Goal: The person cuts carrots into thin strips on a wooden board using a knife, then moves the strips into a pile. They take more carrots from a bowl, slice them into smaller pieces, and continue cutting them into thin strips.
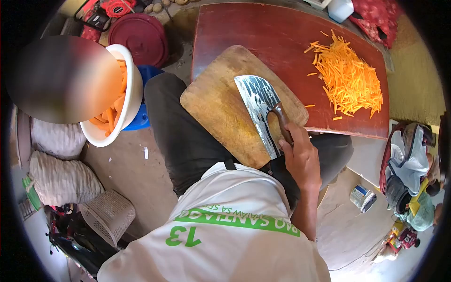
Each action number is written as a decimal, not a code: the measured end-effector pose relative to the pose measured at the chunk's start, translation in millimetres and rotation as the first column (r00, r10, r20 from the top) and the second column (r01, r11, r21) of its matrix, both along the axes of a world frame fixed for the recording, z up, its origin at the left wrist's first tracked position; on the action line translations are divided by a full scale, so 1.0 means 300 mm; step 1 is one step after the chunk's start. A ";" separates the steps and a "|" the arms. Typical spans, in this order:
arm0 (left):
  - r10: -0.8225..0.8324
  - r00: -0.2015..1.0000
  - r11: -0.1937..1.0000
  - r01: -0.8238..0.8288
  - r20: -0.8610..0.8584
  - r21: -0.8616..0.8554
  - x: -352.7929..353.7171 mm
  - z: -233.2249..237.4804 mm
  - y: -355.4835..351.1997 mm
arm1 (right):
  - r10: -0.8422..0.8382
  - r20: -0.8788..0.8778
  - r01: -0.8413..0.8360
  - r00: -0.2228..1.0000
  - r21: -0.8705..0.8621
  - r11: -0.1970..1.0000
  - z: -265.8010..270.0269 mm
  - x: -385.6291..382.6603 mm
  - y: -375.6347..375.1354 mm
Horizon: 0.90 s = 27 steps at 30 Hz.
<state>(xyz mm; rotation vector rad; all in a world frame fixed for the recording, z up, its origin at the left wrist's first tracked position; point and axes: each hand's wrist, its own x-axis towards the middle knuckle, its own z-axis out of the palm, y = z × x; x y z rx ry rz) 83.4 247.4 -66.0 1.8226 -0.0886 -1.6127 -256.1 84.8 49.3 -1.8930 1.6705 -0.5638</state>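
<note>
My right hand (303,157) is closed around the dark wooden handle of a cleaver (256,105). The broad blade, black and silver with wet smears, lies over a worn wooden cutting board (211,101). That board sits across my lap, its far side over the edge of a red table (258,28). To the right on the table is a heap of thin orange carrot strips (350,77), with a few loose strips near the board. At the left, a white basin (136,96) holds carrot pieces (111,121), partly covered by a blurred patch. My left hand is not visible.
Under the basin is something blue (141,117). A dark red round lid (138,40) is behind it. Stuffed sacks (66,181) and a plastic basket (108,214) stand at left. A can (362,198) and piled bags (408,164) are at right.
</note>
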 end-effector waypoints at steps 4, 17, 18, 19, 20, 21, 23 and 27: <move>0.019 1.000 1.000 -0.019 -0.004 0.001 -0.007 0.012 0.044 | 0.012 -0.034 -0.012 0.999 0.017 1.000 -0.008 -0.011 -0.002; -0.183 0.938 0.974 0.214 0.295 -0.079 0.243 0.347 -0.012 | 0.006 -0.108 -0.015 0.994 -0.083 0.996 -0.031 0.003 -0.014; -0.171 0.881 0.958 0.253 0.441 -0.134 0.309 0.399 -0.085 | 0.014 -0.106 -0.023 0.994 -0.086 0.996 -0.034 0.000 -0.015; -0.147 0.801 0.936 0.302 0.580 -0.179 0.377 0.447 -0.171 | 0.022 -0.103 -0.034 0.994 -0.116 0.993 -0.044 -0.005 -0.018; -0.114 0.698 0.910 0.359 0.707 -0.208 0.448 0.488 -0.271 | 0.028 -0.101 -0.043 0.994 -0.147 0.988 -0.058 -0.011 -0.019; -0.099 0.552 0.869 0.453 0.828 -0.198 0.513 0.517 -0.374 | 0.032 -0.102 -0.050 0.994 -0.180 0.982 -0.068 -0.015 -0.022; 0.038 0.220 0.718 0.672 0.975 -0.180 0.622 0.496 -0.545 | 0.033 -0.119 -0.051 0.992 -0.151 0.987 -0.073 -0.011 -0.030; -0.144 -0.060 0.709 0.690 0.988 0.146 0.868 0.300 -0.721 | 0.040 -0.137 -0.056 0.990 -0.115 0.992 -0.063 -0.007 -0.057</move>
